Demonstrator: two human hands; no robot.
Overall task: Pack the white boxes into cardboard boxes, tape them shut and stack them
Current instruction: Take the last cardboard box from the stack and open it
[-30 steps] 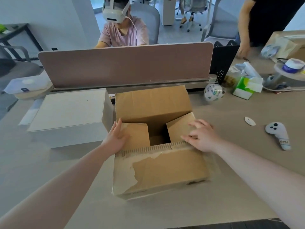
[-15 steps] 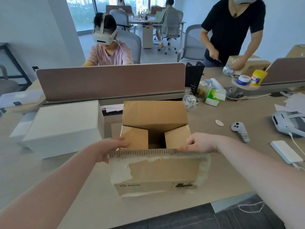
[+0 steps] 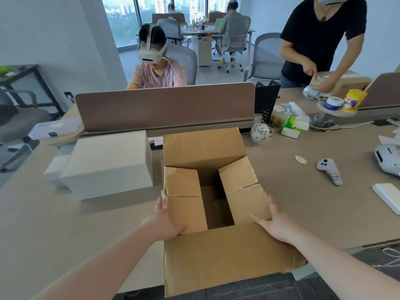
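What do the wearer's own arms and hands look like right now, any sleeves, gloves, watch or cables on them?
Both forearms come in bare from the bottom edge: no sleeves reach the visible part. The left hand and right hand are ungloved, and no rings, watch, wristband, markings or cables show on either. Fingernails look short and unpainted, as far as the picture lets me tell.

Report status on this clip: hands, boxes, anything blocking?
Left hand and right hand flat on the cardboard box side flaps. Box open, nothing seen inside. White box waits left of it, unpacked. Nothing blocking.
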